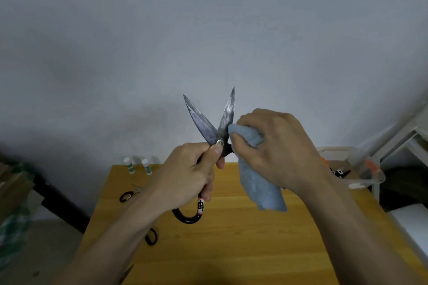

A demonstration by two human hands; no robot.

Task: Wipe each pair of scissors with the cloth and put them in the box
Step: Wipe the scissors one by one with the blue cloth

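The left hand grips a pair of black-handled scissors by the handle just below the pivot, thumb beside the rivet, blades spread and pointing up above the worktop. The right hand holds a blue cloth bunched in curled fingers, pressed to the right blade near the pivot (the rest hangs down). A clear box sits at the far right edge; two more scissors lie at left. Two small bottles stand at the far edge.

Box contents blurred; scissors cut off at btm edge
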